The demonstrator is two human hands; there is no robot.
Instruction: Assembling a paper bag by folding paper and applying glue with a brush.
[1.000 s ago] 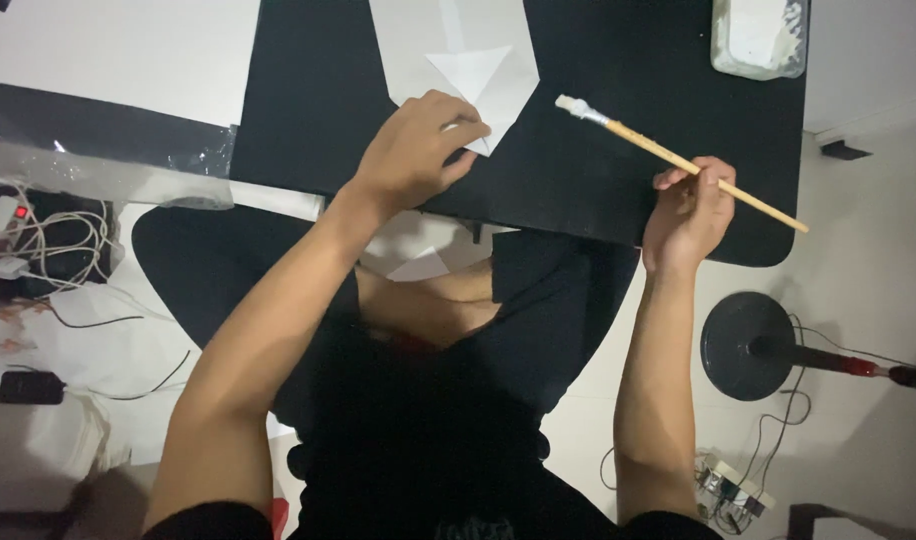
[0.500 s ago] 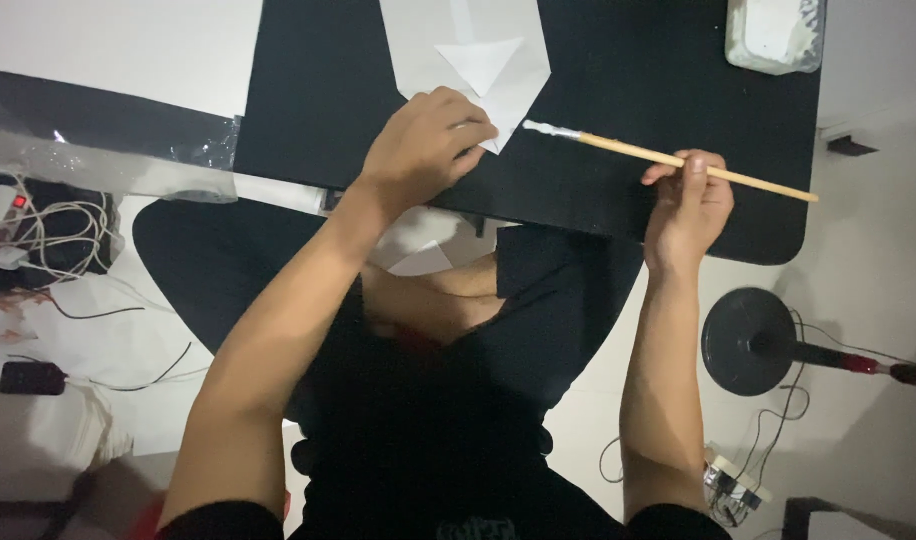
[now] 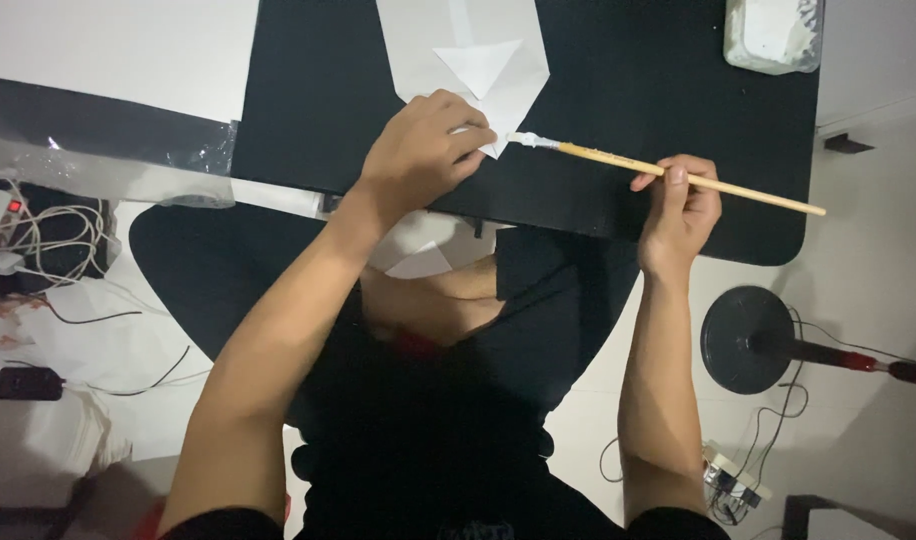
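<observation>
The folded white paper [image 3: 468, 50] is pressed flat on the black bench [image 3: 638, 90] at twelve o'clock by the left hand [image 3: 418, 150]. The brush [image 3: 668, 177] is gripped by the right hand [image 3: 678, 215]; its tip at the paper's corner should be moved lightly, probably.

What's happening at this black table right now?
A person works at a black table seen from above. The left hand presses down on the lower end of a folded white paper. The right hand holds a wooden-handled brush by its shaft, with the whitish tip right at the paper's pointed edge beside the left fingers. A white-filled clear container sits at the table's far right corner.
</observation>
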